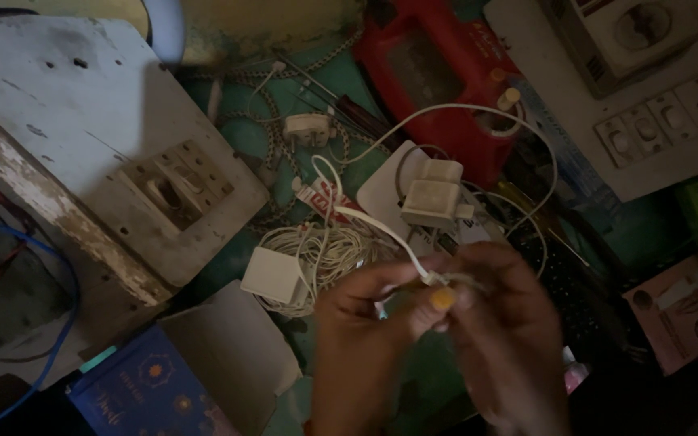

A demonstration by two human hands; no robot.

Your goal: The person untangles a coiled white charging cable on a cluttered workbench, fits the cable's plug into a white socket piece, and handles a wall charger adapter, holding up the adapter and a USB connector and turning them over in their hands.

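My left hand (365, 339) and my right hand (510, 339) meet low in the middle of the view. Both pinch the plug end of a thin white cable (381, 228) between thumbs and fingertips. The cable runs up and left from my fingers in a loop toward a coiled bundle of white wire (329, 250). A white square charger block (272, 276) lies at the left of that bundle. Just above my hands sits a white two-part adapter (434, 194) on a white plate.
A worn white switchboard panel (82, 137) fills the left. A red device (438, 73) lies at top centre, a white socket-and-switch board (664, 121) at top right. A blue box (143, 391) and pale card (236, 347) sit bottom left; a pink box (680, 315) at right.
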